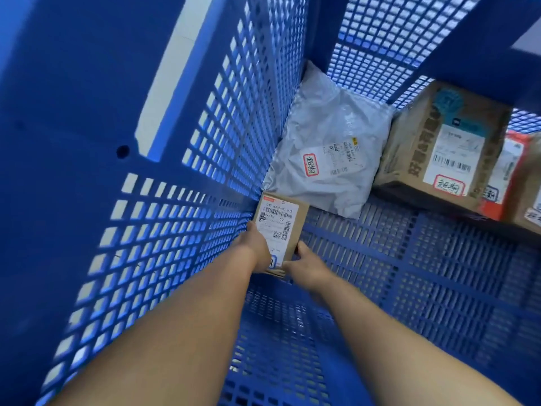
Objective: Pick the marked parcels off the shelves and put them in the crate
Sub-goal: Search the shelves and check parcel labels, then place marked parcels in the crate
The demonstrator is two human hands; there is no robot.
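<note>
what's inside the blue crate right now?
Inside the blue crate: a grey poly bag in the corner, a large cardboard box beside it, and a small box held by the left hand and right hand. More parcels are cut off at the right edge.

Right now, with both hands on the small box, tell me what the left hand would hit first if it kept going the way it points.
Likely the grey poly bag past the small box the left hand grips; the crate's mesh wall runs close alongside. Depth is unclear.
</note>
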